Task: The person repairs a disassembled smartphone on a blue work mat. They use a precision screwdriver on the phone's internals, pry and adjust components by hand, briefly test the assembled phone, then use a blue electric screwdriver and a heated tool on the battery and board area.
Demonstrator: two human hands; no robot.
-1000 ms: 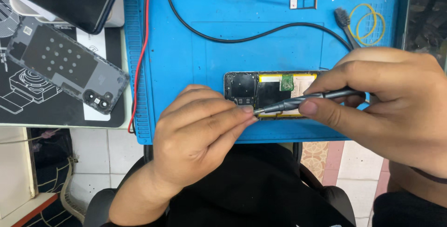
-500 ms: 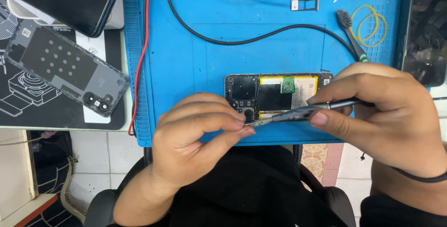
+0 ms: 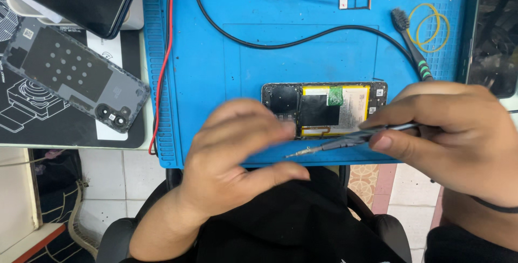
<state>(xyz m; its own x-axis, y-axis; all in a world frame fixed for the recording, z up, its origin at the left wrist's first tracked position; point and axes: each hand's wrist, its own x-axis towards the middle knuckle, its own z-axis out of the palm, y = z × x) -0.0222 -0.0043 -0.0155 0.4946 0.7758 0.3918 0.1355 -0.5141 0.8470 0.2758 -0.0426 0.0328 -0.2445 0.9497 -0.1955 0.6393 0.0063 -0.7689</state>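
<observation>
An opened phone (image 3: 324, 109) with its back off lies on the blue work mat (image 3: 226, 68), its yellow battery and black boards showing. My right hand (image 3: 453, 133) grips a thin metal screwdriver (image 3: 345, 143) whose tip points left, just in front of the phone's near edge. My left hand (image 3: 243, 149) is blurred, fingers spread, over the phone's left end and the mat's front edge, holding nothing that I can see.
The phone's grey back cover (image 3: 75, 79) lies on a black mat at the left. A black cable (image 3: 302, 41) and a red wire (image 3: 164, 63) cross the blue mat. A brush (image 3: 413, 47), yellow rubber bands (image 3: 431, 22) and a SIM tray (image 3: 356, 2) lie at the back right.
My left hand has let go of the screwdriver tip and opened, drawing toward me. The screwdriver tip has come off the phone and sits lower, at the mat's front edge.
</observation>
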